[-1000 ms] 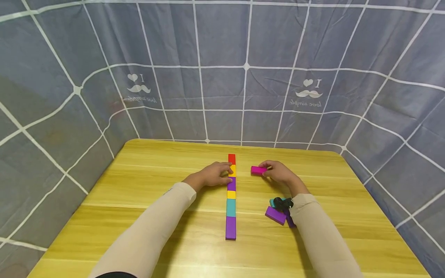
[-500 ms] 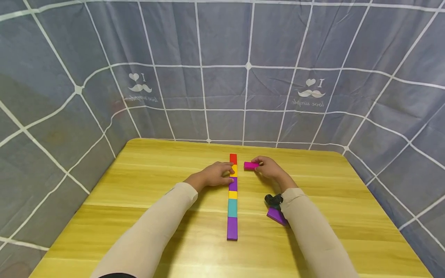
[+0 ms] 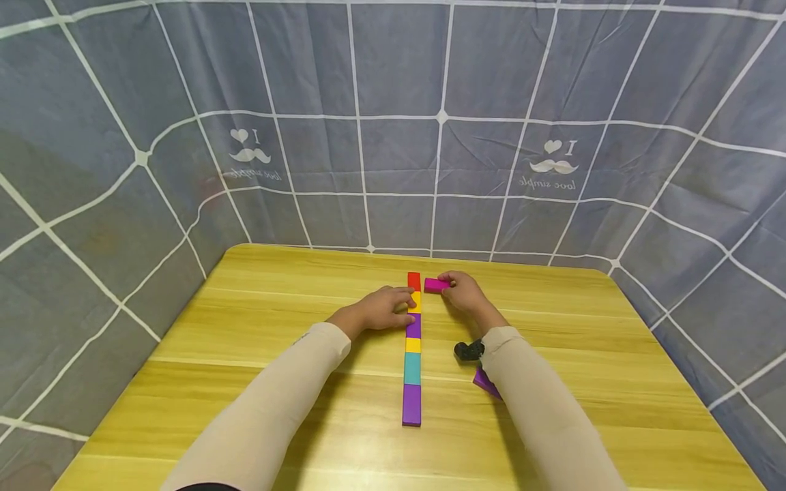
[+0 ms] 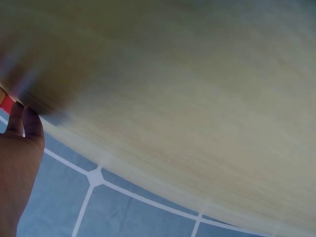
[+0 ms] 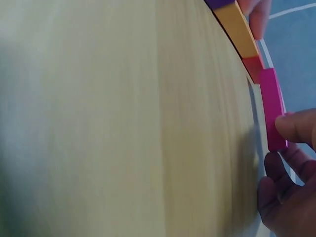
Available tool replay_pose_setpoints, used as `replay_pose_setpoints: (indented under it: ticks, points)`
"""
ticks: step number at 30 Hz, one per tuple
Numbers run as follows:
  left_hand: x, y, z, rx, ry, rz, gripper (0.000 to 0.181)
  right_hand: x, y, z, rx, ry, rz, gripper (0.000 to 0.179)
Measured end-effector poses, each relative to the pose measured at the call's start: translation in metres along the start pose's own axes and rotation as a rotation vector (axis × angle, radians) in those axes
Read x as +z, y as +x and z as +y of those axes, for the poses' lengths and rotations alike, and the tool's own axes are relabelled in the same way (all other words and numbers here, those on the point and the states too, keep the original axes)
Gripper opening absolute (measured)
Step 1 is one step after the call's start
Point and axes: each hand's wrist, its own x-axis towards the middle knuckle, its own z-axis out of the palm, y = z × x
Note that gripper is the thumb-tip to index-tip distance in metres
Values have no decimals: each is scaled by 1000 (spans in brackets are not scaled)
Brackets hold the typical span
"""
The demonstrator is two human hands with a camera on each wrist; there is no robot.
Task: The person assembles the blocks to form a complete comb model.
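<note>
In the head view, a straight row of coloured blocks runs down the table: red block (image 3: 414,281), yellow block (image 3: 417,301), purple block (image 3: 413,326), a smaller yellow block (image 3: 413,345), teal block (image 3: 413,368) and a longer purple block (image 3: 412,405). My left hand (image 3: 385,308) rests at the row's left side, fingertips at the upper yellow block and thumb on the purple one. Between thumb and fingers, my right hand (image 3: 464,293) pinches a magenta block (image 5: 271,106) by its right end. The block's free end points at the red block, with a narrow gap in the head view.
Another purple block (image 3: 487,383) lies on the wooden table (image 3: 258,409), partly under my right sleeve (image 3: 540,402). A black wrist camera (image 3: 469,351) hangs at that cuff. Behind the table's far edge hangs a grey curtain (image 3: 393,157) with white lines.
My right hand has carried the magenta block left and away from me, up beside the red block. Its sleeve now covers more of the loose blocks. The left hand stays at the row.
</note>
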Motion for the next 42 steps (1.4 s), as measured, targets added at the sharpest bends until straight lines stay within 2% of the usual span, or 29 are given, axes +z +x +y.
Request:
replay_pose_setpoints:
  ticks: [5,10,17,42]
  points:
    - [1,1,-1,9,-7,2,36,7,2,-2,20,7,39,33]
    - [1,1,-2,2,0,5,36,13,3,-3,70,69,64,34]
    - [0,1,1,-7,8,-1,37,13,3,-2,104,88,74,38]
    - [1,1,0,-25,-15,-5,36,18,3,6,91,167,123,31]
